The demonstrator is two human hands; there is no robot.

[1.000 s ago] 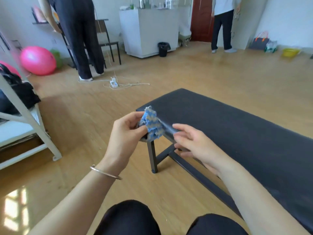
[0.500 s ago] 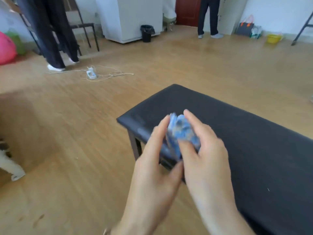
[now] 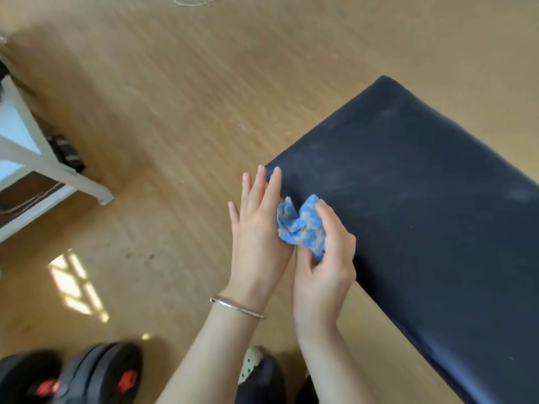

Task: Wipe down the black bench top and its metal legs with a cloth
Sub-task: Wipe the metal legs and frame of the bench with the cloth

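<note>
Over on the left a white frame stands on the wood floor, and black weight plates with red centres lie low in the corner. Then the left hand — fingers straight and together, grip wide, holding nothing, a thin bangle on the wrist. Its edge touches the blue cloth, bunched in the right hand, whose fingers curl round it. The cloth sits at the left edge of the black tabletop — pale smears show there.

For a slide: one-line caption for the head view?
Crumpled blue cloth gripped in the right hand at the edge of the black bench top, left hand straight-fingered beside it.
</note>
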